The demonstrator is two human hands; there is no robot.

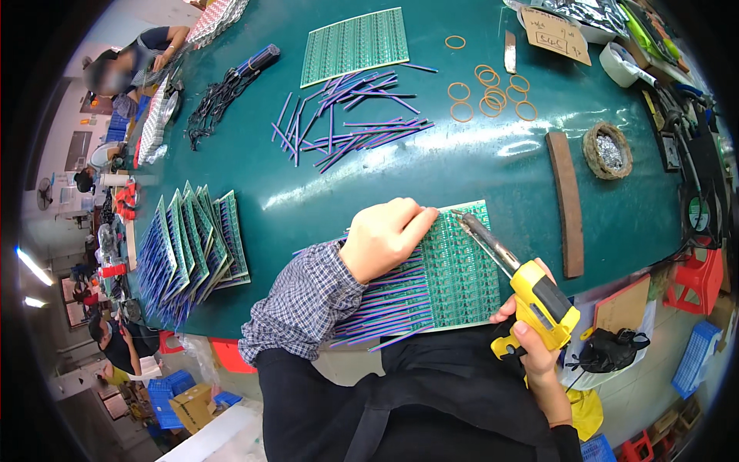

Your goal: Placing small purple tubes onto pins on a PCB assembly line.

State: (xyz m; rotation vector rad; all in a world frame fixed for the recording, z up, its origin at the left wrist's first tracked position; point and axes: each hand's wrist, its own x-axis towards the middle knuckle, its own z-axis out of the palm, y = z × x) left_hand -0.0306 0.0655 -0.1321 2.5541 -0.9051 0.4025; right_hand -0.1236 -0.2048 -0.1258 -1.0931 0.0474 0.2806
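Yellow soldering gun; ribbed green board

A green circuit board fringed with purple wires lies flat; the yellow soldering gun tilts over it.

Far beyond my right grip, at the counter's back edge, a brown cardboard tag with handwriting lies tilted on a white tray of shiny silver packets. Well below and left of my left grip, down on the floor, stands a small brown cardboard box. Far to the left of that grip, a dark rectangular panel hangs on the pale wall; I cannot tell whether it is a screen or a sign.
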